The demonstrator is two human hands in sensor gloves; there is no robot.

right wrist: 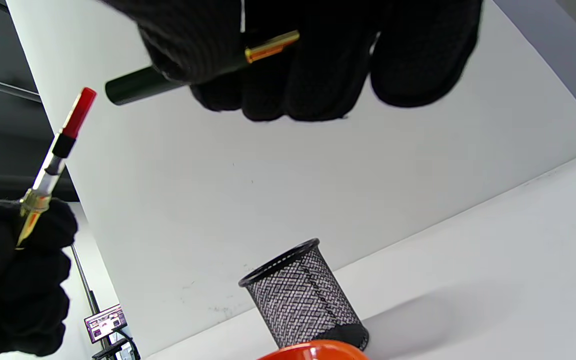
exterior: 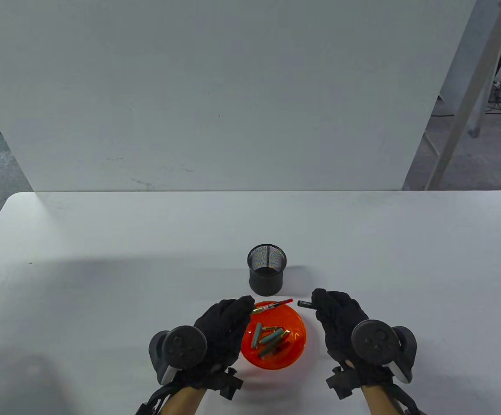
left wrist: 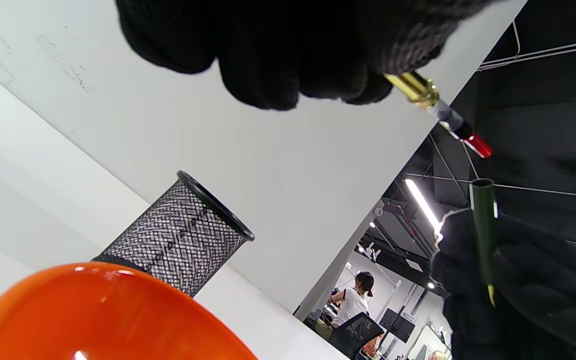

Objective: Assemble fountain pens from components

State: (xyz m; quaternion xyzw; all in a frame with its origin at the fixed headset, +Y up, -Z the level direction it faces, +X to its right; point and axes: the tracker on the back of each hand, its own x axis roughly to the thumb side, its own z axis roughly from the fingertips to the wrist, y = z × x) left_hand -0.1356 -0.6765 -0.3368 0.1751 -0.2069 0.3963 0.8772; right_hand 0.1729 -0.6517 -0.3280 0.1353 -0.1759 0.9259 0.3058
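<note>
Two hands (exterior: 285, 322); one mesh cup (exterior: 267, 268); one orange bowl (exterior: 296, 322).

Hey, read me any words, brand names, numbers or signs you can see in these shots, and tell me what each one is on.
None can be read.
Pen parts in the left hand, right hand and orange bowl: no lettering shows.
Mesh pen cup: plain mesh, no label.
Screen in the room behind, right wrist view: something is displayed, too small and blurred to read.

Black knit-gloved hands (exterior: 222, 328), round dark trackers (exterior: 183, 343), bare forearms (exterior: 185, 402).
</note>
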